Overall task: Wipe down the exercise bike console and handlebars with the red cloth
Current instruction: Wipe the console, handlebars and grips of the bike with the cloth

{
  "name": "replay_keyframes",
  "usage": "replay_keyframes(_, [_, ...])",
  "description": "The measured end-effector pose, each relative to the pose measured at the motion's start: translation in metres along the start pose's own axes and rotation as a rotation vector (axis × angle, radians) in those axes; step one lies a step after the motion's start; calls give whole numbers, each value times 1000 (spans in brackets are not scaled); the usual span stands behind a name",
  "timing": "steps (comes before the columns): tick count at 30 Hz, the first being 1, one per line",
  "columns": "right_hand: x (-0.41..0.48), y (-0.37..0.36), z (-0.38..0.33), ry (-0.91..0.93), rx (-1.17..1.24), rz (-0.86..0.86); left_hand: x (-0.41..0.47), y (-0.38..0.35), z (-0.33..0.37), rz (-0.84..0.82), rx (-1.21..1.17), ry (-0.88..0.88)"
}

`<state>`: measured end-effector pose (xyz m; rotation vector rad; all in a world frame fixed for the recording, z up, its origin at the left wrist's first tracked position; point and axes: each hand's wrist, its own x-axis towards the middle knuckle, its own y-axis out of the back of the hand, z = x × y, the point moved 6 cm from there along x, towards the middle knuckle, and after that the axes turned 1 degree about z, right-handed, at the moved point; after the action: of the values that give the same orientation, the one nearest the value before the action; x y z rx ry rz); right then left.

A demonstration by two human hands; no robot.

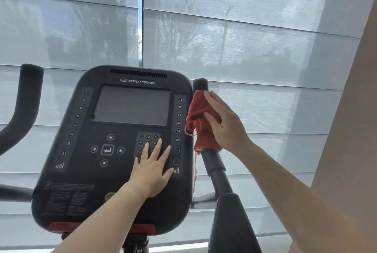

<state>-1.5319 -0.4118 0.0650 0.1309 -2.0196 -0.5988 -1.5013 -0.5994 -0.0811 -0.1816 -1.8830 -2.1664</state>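
Note:
The black console (114,171) of the exercise bike fills the middle, with a dark screen (132,106) and a keypad. My left hand (152,169) lies flat on the keypad, fingers spread, holding nothing. The right handlebar (216,169) rises just right of the console. The red cloth (199,122) is wrapped round its upper part, below the bare tip, with loose threads hanging down. My right hand (226,126) is closed round the cloth and the bar. The left handlebar (26,97) curves up at the far left, untouched.
Pale window blinds (244,38) hang close behind the bike. A beige wall or curtain edge (346,130) runs down the right side. A red strip (67,227) edges the console's bottom.

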Motion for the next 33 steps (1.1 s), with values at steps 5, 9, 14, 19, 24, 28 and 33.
replay_keyframes(5, [40, 37, -22, 49, -78, 280, -2, 4, -4, 3, -25, -23])
replay_keyframes(9, [78, 40, -38, 108, -86, 316, -3, 6, -5, 7, -33, -29])
replay_keyframes(14, [88, 2, -33, 81, -95, 16, -2, 7, -6, 6, -49, -26])
replay_keyframes(19, [81, -4, -32, 101, -210, 8, 0, 6, -5, 7, -62, -27])
replay_keyframes(24, [71, -5, -35, 169, -273, 50, 0, 5, -6, 5, -54, -28])
replay_keyframes(28, [85, -8, -34, 32, -246, 8, 0, 4, -5, 7, -35, -28])
replay_keyframes(33, [91, -12, -34, -23, -311, 73, -1, 6, -6, 6, -33, -32])
